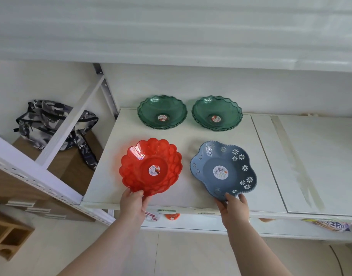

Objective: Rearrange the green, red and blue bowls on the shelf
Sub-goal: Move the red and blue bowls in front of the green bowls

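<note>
Both hands are working the front edge of the white shelf (pixel 191 136) right now. The left hand (pixel 133 206) is gripping the red bowl (pixel 151 166) at the bowl's six o'clock rim, thumb lying over the scalloped lip, the rest of the fingers (pixel 146 198) curling under it. The red bowl is sitting at the front left of the shelf, tilting up a touch toward the hand.

Over on the other side, the right hand (pixel 234 210) is pinching the blue bowl (pixel 224 170) at its six o'clock edge, fingers closed on the flowered rim. That bowl is lying just beside the red one, at three o'clock from it, not touching.

At the back, at twelve o'clock from each held bowl, two green bowls are resting side by side: the left green bowl (pixel 162 112) and the right green bowl (pixel 217 113), each looking like a small stack. Off at nine o'clock, a camouflage bag (pixel 51 122) is slumping on a box.
</note>
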